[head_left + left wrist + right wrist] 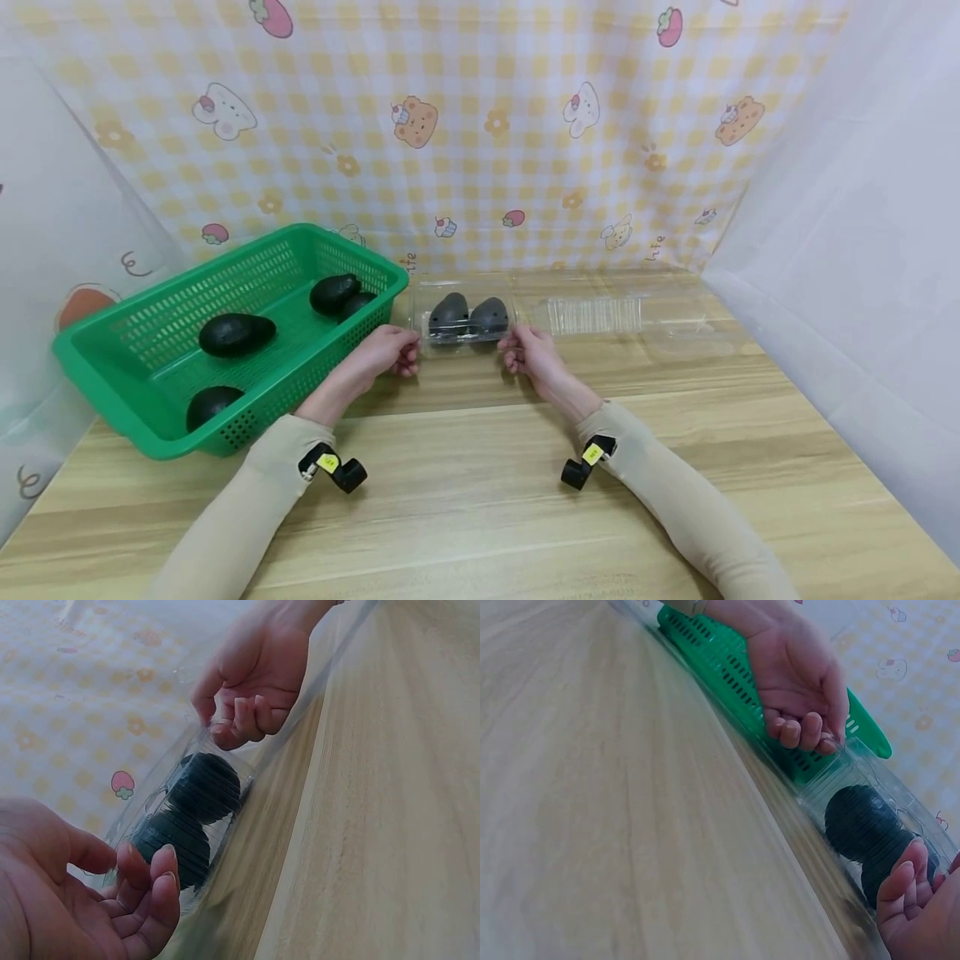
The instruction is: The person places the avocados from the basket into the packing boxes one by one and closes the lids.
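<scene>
A clear plastic clamshell box (pixel 422 302) sits on the table near the back curtain, with two dark avocados (pixel 450 315) side by side inside. At its near left corner my left hand (pixel 390 348) pinches the rim between thumb and index finger. My right hand (pixel 529 353) grips the near right corner the same way, its other fingers curled in loosely. In the left wrist view the ribbed clear wall crosses in front of the avocados (pixel 174 844). The right wrist view shows the left thumb and fingertip right at the box edge.
To the left stands a green perforated basket (pixel 180 283) with several avocados (pixel 237 334) in it. More clear plastic containers (pixel 592 317) lie to the right of the box. A checked curtain (pixel 465 175) hangs behind the wooden table (pixel 465 483).
</scene>
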Demonstrator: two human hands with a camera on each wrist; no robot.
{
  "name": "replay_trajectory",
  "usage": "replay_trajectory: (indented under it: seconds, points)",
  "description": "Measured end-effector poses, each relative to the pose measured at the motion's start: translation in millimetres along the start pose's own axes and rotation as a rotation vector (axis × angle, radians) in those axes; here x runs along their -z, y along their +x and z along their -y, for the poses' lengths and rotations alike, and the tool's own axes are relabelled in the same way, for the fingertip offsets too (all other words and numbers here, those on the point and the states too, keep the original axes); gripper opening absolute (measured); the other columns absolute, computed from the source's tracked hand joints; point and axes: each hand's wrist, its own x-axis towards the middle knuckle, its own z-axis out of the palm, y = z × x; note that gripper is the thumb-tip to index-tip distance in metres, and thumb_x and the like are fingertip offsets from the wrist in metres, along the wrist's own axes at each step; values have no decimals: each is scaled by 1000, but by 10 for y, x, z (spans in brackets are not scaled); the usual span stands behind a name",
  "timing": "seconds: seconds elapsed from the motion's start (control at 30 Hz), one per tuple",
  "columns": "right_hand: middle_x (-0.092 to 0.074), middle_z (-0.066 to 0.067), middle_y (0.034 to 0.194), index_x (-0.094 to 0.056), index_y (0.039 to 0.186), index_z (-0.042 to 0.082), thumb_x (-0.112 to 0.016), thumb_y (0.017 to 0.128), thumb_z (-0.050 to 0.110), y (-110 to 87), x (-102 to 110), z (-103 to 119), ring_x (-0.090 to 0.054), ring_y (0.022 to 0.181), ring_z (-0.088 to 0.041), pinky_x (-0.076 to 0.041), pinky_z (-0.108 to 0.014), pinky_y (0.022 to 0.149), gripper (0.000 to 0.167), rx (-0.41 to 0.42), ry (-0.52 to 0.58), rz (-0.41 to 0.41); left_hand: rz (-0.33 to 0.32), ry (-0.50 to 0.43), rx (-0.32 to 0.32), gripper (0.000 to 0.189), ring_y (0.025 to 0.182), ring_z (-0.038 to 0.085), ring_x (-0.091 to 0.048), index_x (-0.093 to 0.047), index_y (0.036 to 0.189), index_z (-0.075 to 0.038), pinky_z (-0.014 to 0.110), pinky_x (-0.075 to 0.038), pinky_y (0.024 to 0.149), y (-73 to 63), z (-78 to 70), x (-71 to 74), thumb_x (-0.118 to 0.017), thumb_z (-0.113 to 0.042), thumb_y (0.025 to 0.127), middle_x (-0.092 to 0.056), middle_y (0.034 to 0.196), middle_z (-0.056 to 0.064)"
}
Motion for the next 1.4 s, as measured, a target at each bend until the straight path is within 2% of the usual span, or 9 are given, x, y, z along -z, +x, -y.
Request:
replay_trajectory:
  seconds: [0.5, 0.8, 1.2, 1.4]
  points:
    - [-61, -3, 79, -53, 95, 3, -42, 108, 15, 135, -64, -4, -51, 57, -10, -43, -19, 52, 21, 30, 37, -43, -39, -37, -12, 37, 67, 14, -60, -55, 92, 6, 25, -50, 63, 100, 4, -28, -35, -19, 110, -54, 73, 4]
    - [-61, -3, 78, -53, 90, 4, -42, 108, 16, 210, -91, -2, -51, 57, -10, -44, -19, 51, 24, 34, 59, -60, -83, -74, 19, 36, 69, 14, -60, -54, 100, 7, 24, -52, 65, 169, -6, -52, -33, -20, 111, -54, 76, 4]
    - [-61, -1, 72, -53, 85, 5, -43, 105, 11, 369, -152, 7, -50, 51, -8, -41, -17, 46, 23, 28, 90, -124, -147, -178, 19, 32, 64, 12, -62, -53, 100, 6, 22, -54, 63, 288, -34, -93, -31, -15, 110, -53, 76, 4]
    - [-62, -4, 77, -50, 85, 7, -44, 106, 13, 413, -175, 23, -51, 53, -10, -42, -18, 47, 22, 13, 111, -147, -190, -215, 13, 33, 64, 13, -62, -52, 94, 2, 22, -54, 61, 351, -34, -139, -29, -14, 110, -55, 79, 7]
